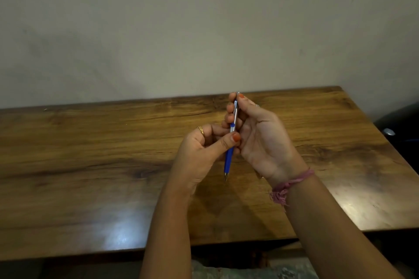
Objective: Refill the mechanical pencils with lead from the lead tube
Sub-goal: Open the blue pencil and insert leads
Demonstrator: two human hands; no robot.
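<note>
You face a plain grey wall [204, 29] | wooden table [79, 154] spans the view | light glare near left on it

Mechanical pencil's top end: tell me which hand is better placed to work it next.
Probably the right hand: its thumb and fingertips already sit at the top end of the mechanical pencil. The left hand pinches the barrel lower down, steadying it, tip pointing down above the table.
</note>
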